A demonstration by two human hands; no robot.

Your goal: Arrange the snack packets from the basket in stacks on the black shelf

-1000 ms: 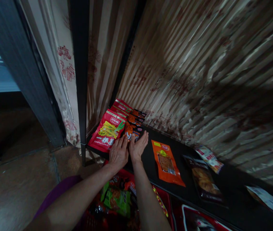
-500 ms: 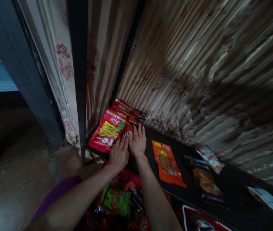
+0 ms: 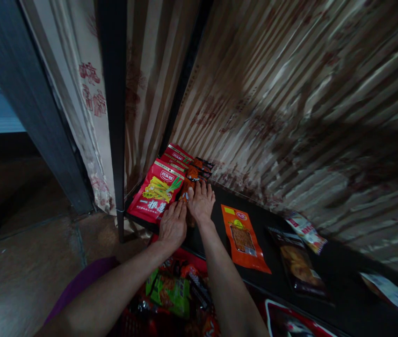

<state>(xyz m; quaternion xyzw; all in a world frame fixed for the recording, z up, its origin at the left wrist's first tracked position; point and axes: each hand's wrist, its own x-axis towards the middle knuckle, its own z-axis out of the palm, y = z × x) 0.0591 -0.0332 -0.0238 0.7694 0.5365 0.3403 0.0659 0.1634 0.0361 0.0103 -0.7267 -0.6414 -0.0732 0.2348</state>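
Both my hands rest on a row of narrow orange-and-black snack packets [image 3: 192, 173] at the left end of the dark shelf. My left hand [image 3: 173, 225] lies with straight fingers along the near left side of the front packet, by the lower edge of a red snack bag [image 3: 156, 189] with yellow strips printed on it. My right hand [image 3: 202, 201] lies on the packet's right side, fingers stretched out and slightly apart. Neither hand is closed round the packet. More red bags [image 3: 177, 155] lie behind the front one.
Farther right on the shelf [image 3: 216, 234] lie an orange snack packet [image 3: 244, 236], a dark brown bag [image 3: 299, 267], and two pale packets. Below my arms, a red basket [image 3: 188, 257] holds several snacks, including a green packet [image 3: 170, 292]. A black post [image 3: 117, 140] and curtain [image 3: 272, 117] border the shelf.
My right hand has shifted slightly right, its fingers moving off the middle of the front packet, so more of that packet shows between my hands. My left hand has barely moved.
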